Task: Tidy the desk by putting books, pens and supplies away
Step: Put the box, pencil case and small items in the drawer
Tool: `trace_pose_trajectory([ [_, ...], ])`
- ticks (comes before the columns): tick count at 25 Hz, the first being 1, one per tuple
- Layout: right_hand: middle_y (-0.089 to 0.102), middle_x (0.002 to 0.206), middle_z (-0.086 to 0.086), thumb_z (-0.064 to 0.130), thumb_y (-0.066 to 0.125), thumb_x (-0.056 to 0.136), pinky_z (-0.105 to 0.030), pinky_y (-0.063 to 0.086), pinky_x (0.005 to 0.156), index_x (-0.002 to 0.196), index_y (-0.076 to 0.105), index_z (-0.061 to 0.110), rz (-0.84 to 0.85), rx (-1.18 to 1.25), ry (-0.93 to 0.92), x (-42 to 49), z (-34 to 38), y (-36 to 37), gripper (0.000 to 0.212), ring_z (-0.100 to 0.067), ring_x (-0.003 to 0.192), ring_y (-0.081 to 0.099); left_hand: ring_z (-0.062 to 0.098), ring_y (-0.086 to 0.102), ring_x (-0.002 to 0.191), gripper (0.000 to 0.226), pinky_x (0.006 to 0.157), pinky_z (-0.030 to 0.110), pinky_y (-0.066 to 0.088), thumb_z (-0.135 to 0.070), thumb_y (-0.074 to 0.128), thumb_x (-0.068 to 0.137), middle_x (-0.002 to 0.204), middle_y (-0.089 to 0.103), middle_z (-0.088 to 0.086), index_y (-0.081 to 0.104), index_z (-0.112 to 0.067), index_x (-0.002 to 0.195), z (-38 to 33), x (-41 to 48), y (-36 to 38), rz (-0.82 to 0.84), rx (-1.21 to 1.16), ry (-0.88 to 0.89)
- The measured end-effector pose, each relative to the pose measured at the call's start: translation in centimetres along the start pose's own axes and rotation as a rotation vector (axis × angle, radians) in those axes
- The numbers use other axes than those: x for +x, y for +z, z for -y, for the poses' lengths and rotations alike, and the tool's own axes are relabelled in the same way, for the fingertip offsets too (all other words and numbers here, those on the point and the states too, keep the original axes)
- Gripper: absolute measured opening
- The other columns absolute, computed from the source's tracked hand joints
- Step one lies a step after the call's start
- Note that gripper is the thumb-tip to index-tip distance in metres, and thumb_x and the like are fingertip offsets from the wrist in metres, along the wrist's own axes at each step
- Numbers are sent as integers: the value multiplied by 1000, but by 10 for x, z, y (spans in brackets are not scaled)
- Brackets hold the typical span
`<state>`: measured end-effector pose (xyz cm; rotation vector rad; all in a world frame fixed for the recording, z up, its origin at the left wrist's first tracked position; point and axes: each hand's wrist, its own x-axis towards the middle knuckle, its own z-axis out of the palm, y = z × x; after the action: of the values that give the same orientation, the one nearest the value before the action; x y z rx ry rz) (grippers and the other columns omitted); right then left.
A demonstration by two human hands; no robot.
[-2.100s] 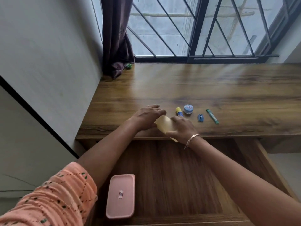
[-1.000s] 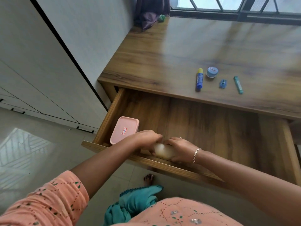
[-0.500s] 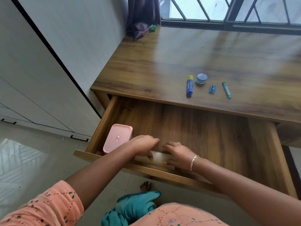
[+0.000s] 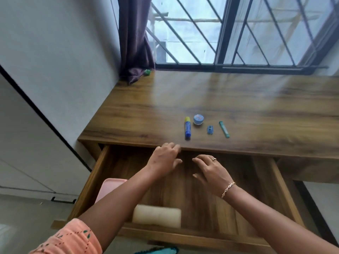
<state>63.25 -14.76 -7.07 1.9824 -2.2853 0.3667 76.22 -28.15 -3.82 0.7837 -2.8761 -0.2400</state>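
Hands came off the cream pad [image 4: 156,216] — it now lies by the drawer [image 4: 244,180] front wall, 6 o'clock. Both left hand [image 4: 165,158] and right hand [image 4: 209,171] empty, fingers relaxed. Next probably glue stick [image 4: 187,129] at 12 o'clock on desk [image 4: 238,99] — pinch mid-barrel, it could roll.

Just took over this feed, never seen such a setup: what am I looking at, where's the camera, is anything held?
There is no machine: these are a person's bare hands, filmed by one camera on their head, looking forward and down. The left hand and right hand hover over an open drawer, both empty. In it lie a pale block and a pink box. On the desk lie a glue stick, a small round pot, a sharpener and a slim green tube.
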Motion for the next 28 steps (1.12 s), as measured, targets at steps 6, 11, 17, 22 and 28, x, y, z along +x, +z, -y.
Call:
trace_pose_trajectory([
  [6,54,127,-6,23,56,89,-31,40,98,126,52,14,-9,161,294,54,-25,-26,39,-24,118,50,22,60,99,27,80,30,46,-23,65,86,109,65,9,60,-9,109,-3,66,-15,-56,-285,-277],
  [11,65,112,-12,18,59,86,-33,43,88,110,60,9,-34,292,519,110,-37,-30,26,-28,105,58,28,60,103,31,81,33,44,-25,68,84,110,66,14,60,-5,107,-3,104,-17,-66,-331,-423],
  [17,62,115,-11,6,53,83,-32,42,87,112,59,10,-45,206,525,142,-58,-28,29,-32,108,56,32,57,111,50,85,34,44,-31,72,80,118,61,18,53,-1,115,-9,140,-10,9,-385,-531],
  [22,51,129,-10,6,53,84,-34,43,93,123,52,10,87,154,422,157,-64,-24,39,-35,114,49,33,55,115,51,88,33,45,-23,69,82,123,59,20,45,-1,122,-9,154,-3,85,-375,-577],
  [28,47,135,-11,4,47,87,-40,43,97,129,50,10,193,93,335,167,-69,-11,42,-35,118,48,36,56,112,53,86,36,44,-21,65,83,120,60,20,40,-5,127,-5,142,-13,11,-447,-515],
])
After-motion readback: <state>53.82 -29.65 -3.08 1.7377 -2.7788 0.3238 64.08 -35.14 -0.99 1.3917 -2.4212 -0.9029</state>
